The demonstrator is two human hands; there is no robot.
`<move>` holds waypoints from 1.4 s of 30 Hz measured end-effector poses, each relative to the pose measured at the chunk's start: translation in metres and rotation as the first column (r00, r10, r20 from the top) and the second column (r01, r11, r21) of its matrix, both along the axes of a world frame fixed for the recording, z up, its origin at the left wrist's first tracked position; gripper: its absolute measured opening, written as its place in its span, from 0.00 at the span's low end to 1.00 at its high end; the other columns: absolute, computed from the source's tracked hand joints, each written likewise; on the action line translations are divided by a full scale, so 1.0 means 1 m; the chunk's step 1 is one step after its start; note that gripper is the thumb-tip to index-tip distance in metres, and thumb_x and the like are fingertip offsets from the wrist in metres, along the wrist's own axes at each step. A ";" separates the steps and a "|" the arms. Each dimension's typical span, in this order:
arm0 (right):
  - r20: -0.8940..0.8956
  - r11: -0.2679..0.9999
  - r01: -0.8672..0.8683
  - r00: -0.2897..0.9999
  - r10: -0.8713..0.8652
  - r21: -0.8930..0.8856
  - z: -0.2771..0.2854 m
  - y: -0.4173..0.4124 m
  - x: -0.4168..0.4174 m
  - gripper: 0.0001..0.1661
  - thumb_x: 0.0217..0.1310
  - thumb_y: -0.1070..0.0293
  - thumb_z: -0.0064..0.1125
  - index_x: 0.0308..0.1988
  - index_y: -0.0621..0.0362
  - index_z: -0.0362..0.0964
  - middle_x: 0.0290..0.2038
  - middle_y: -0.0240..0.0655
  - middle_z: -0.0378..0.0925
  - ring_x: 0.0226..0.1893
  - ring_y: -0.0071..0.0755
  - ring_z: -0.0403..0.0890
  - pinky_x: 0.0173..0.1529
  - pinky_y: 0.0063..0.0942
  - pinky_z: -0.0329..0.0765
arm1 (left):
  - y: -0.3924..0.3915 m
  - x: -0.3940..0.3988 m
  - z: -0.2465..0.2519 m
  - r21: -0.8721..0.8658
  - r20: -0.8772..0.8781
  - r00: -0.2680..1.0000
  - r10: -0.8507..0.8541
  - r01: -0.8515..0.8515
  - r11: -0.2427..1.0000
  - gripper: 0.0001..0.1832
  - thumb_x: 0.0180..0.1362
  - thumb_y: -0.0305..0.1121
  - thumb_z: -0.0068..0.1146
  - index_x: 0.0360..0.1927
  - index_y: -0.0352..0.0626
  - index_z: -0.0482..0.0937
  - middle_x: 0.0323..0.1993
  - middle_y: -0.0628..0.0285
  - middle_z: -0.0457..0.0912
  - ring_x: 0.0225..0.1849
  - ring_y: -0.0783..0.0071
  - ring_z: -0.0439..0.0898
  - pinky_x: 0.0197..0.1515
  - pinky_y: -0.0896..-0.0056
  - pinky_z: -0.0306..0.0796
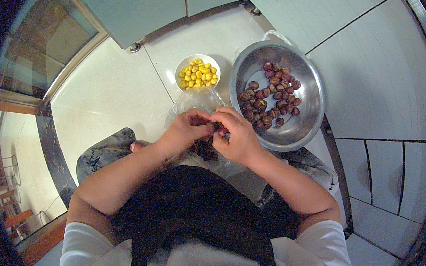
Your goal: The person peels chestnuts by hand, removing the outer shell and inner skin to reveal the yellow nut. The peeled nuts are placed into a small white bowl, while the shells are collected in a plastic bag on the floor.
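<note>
My left hand [185, 129] and my right hand [237, 136] meet fingertip to fingertip, pinching a small chestnut [220, 129] that the fingers mostly hide. Beneath them a clear plastic bag [195, 99] lies spread on the floor, with dark brown shells [206, 150] in it. Just beyond the bag is a white bowl [177, 76] of peeled yellow chestnuts [198, 74]. To the right of my hands sits a wide stainless steel basin [301, 130], where many brown chestnuts [275, 85] in their skins lie; one shows yellow flesh.
Pale floor tiles [117, 89] lie under everything. Grey-green cabinet fronts [148, 3] stand ahead, and more cabinet doors [387, 84] rise close on the right. A framed glass door [48, 44] is at the left. My knees flank the bag, and a black apron [198, 208] covers my lap.
</note>
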State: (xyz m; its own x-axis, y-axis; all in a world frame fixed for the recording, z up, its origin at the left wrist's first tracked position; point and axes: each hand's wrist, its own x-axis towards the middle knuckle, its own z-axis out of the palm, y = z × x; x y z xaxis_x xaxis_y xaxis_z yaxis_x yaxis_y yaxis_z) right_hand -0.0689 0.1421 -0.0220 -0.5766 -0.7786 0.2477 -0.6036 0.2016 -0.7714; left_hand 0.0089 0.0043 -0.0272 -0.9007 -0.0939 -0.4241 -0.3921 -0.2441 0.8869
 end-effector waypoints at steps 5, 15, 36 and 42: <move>0.100 0.996 -0.088 0.991 0.085 0.026 0.001 0.002 -0.006 0.18 0.42 0.66 0.55 0.38 0.57 0.67 0.38 0.41 0.69 0.39 0.43 0.71 0.42 0.32 0.69 | -0.004 -0.002 0.001 0.313 0.155 0.986 0.063 -0.109 0.944 0.14 0.46 0.25 0.52 0.37 0.34 0.66 0.30 0.59 0.72 0.28 0.75 0.73 0.31 0.79 0.69; 0.103 0.998 -0.053 0.993 0.057 -0.044 -0.010 0.002 -0.009 0.14 0.39 0.72 0.53 0.34 0.59 0.69 0.34 0.41 0.71 0.34 0.39 0.74 0.38 0.29 0.71 | 0.003 -0.002 0.001 0.287 0.180 0.983 0.032 -0.083 0.954 0.13 0.50 0.30 0.51 0.36 0.36 0.66 0.28 0.62 0.72 0.26 0.78 0.72 0.29 0.80 0.69; 0.089 0.997 0.077 0.993 -0.078 0.017 0.001 0.003 -0.004 0.10 0.39 0.74 0.48 0.29 0.60 0.69 0.25 0.40 0.71 0.27 0.39 0.73 0.31 0.30 0.71 | 0.013 0.005 0.000 0.033 0.000 0.997 -0.072 0.072 0.997 0.14 0.55 0.36 0.43 0.40 0.36 0.68 0.28 0.63 0.72 0.28 0.80 0.70 0.31 0.79 0.66; 0.592 0.976 0.210 0.779 -0.205 0.061 -0.009 0.007 -0.016 0.12 0.41 0.75 0.48 0.32 0.60 0.71 0.26 0.32 0.75 0.25 0.21 0.73 0.31 0.19 0.70 | 0.006 0.006 0.001 0.266 0.021 0.999 -0.029 0.023 0.964 0.16 0.53 0.32 0.46 0.45 0.39 0.65 0.35 0.63 0.72 0.36 0.78 0.70 0.40 0.77 0.66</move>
State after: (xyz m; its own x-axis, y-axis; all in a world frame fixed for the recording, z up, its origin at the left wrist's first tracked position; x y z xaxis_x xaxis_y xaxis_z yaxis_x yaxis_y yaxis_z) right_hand -0.0846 0.1491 -0.0306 -0.7593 -0.6225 -0.1897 0.0274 0.2607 -0.9650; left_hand 0.0148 0.0101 -0.0265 -0.8902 0.0485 -0.4530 -0.4226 -0.4593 0.7813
